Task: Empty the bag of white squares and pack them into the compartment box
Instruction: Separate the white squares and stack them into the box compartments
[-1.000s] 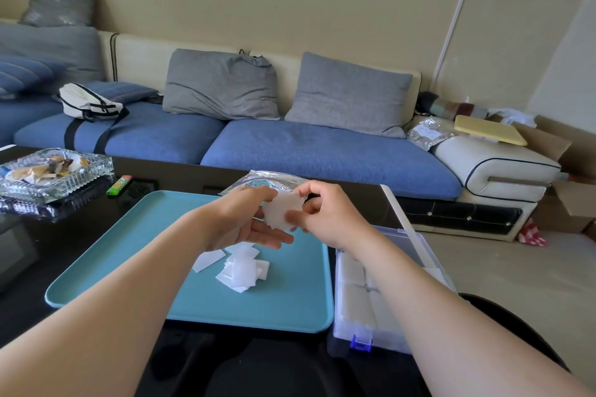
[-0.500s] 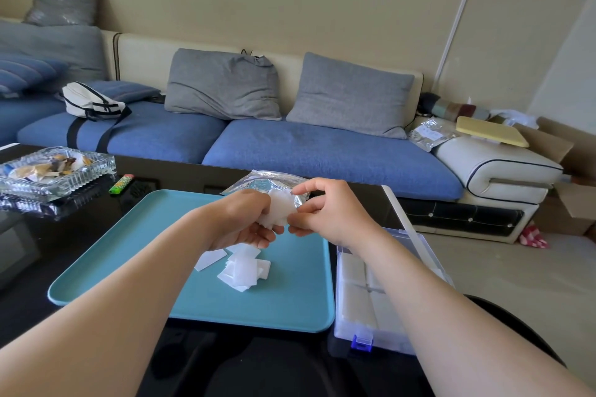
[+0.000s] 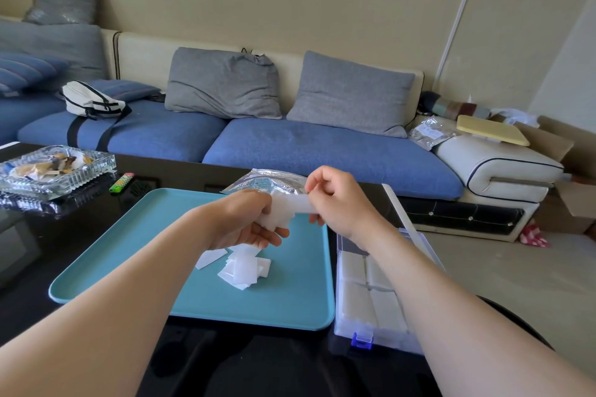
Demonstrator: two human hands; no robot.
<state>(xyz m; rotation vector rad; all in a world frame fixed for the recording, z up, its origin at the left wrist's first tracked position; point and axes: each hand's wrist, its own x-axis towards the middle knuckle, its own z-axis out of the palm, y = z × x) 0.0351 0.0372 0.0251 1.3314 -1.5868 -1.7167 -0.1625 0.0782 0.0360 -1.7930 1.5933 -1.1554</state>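
Above the teal tray [image 3: 135, 235], my left hand [image 3: 248, 222] grips a small stack of white squares [image 3: 283, 209]. My right hand [image 3: 338, 203] pinches the right edge of that same stack. A loose pile of white squares [image 3: 242, 267] lies on the tray under my hands. The clear plastic bag [image 3: 271, 182] lies behind my hands at the tray's far edge. The clear compartment box [image 3: 364, 303] stands open to the right of the tray, with white squares filling its visible compartments; my right forearm hides part of it.
A glass dish [image 3: 54, 171] with scraps sits at the far left of the black table, a green lighter [image 3: 121, 182] beside it. A blue sofa [image 3: 322, 151] with grey cushions runs behind the table. The box's blue latch [image 3: 362, 340] faces me.
My right hand has shifted right and up a little, drawing the stack out sideways between both hands. The pile on the tray and the box have stayed put.
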